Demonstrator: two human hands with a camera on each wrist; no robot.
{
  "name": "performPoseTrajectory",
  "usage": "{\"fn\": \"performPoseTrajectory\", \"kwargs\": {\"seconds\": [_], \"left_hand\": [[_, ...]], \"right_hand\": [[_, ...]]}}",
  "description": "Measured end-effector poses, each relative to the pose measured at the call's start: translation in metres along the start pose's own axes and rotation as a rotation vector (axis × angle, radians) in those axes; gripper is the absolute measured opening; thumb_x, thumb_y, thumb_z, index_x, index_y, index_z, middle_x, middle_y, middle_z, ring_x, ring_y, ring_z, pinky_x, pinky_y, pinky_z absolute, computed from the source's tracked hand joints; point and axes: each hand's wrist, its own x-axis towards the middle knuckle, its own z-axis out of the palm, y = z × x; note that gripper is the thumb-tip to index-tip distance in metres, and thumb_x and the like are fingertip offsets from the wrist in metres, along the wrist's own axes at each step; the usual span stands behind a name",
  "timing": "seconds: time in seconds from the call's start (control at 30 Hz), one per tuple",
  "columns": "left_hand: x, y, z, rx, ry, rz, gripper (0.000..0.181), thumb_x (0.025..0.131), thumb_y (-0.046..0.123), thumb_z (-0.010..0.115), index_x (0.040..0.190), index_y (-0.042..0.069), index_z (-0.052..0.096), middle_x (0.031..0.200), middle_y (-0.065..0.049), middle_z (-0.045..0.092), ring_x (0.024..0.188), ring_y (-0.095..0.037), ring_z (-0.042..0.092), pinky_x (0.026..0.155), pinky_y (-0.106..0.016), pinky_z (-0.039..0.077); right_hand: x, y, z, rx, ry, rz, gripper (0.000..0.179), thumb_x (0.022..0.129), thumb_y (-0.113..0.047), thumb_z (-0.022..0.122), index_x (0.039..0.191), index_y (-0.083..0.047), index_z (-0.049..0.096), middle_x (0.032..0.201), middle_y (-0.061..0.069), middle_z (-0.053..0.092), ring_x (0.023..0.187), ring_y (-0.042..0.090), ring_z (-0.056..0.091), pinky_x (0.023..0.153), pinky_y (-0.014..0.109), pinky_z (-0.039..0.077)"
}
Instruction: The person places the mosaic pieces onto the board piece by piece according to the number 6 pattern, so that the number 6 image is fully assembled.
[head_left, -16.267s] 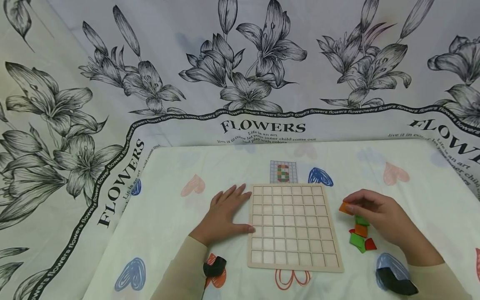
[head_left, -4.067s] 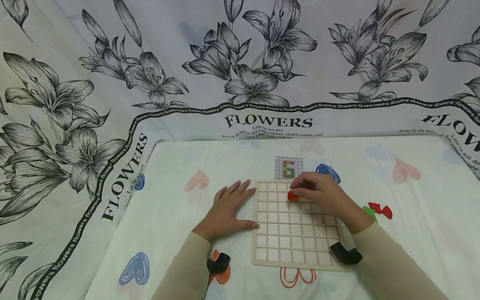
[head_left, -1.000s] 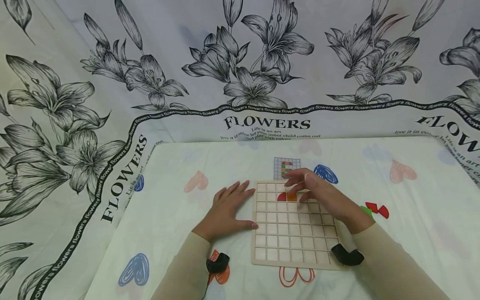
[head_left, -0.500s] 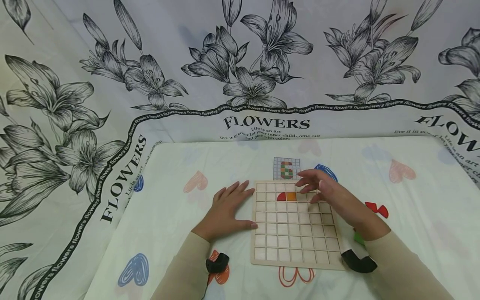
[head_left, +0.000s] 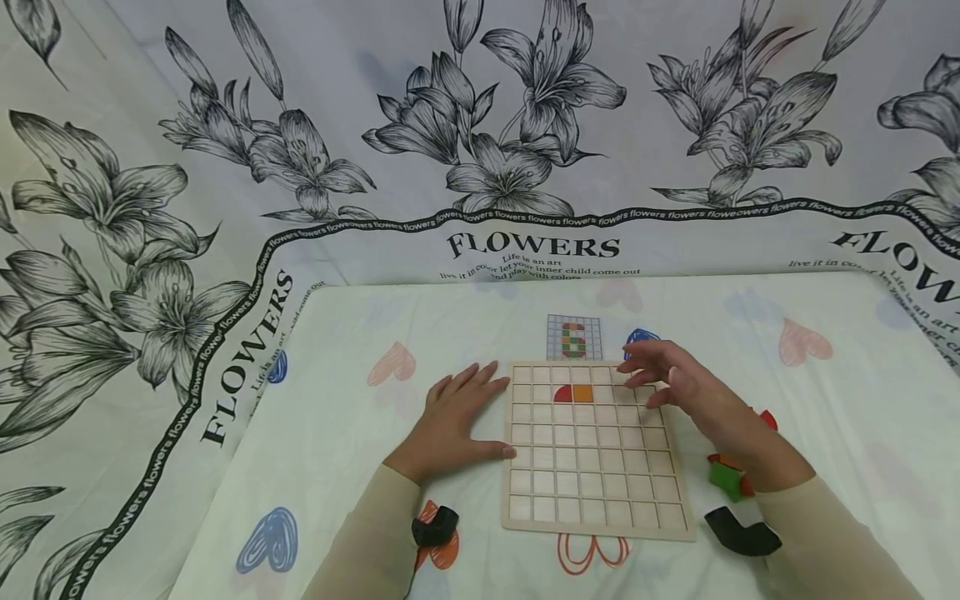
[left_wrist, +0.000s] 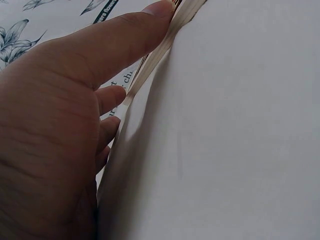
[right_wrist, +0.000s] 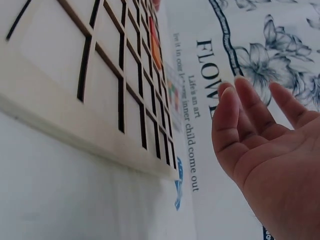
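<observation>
A wooden grid board (head_left: 598,533) lies flat on the table. In its second row from the back sit a red quarter-round tile (head_left: 563,394) and, touching its right side, an orange square tile (head_left: 582,393). My left hand (head_left: 453,429) is spread, its thumb and fingertips against the board's left edge; the left wrist view shows the thumb (left_wrist: 135,32) on that edge. My right hand (head_left: 682,392) hovers by the board's back right corner, fingers loosely bent and holding nothing, as the right wrist view of the palm (right_wrist: 280,160) shows.
Right of the board lie several loose tiles, among them a green one (head_left: 725,479) and a red one (head_left: 768,419), partly hidden under my right forearm. A pattern card (head_left: 573,337) with a coloured figure on a grid lies behind the board. A flower-printed curtain (head_left: 510,125) hangs beyond the table.
My right hand has let go of the orange tile beside the red one and moved right, off the tiles toward the board's right edge. My left hand has stayed in place.
</observation>
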Motion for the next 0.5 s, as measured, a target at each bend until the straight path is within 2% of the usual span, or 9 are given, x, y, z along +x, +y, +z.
{"fn": "performPoseTrajectory", "kwargs": {"seconds": [0.33,0.5], "left_hand": [[0.0,0.0,0.0,0.008,0.014,0.01,0.101,0.087,0.077,0.075,0.17,0.03,0.043,0.179,0.008,0.023,0.165,-0.018,0.011,0.127,-0.057,0.009],[0.0,0.001,0.0,0.011,0.014,0.006,0.101,0.087,0.076,0.075,0.17,0.03,0.042,0.179,0.009,0.023,0.165,-0.018,0.011,0.127,-0.057,0.009]], "right_hand": [[-0.011,0.001,-0.013,-0.021,0.057,-0.061,0.057,0.119,-0.042,0.029,0.159,-0.004,0.043,0.145,0.018,0.056,0.127,0.03,0.059,0.093,0.034,0.053],[-0.018,0.005,-0.021,-0.021,0.078,-0.063,0.059,0.118,-0.048,0.029,0.161,-0.01,0.045,0.147,0.016,0.057,0.127,0.028,0.058,0.093,0.032,0.052]]}}
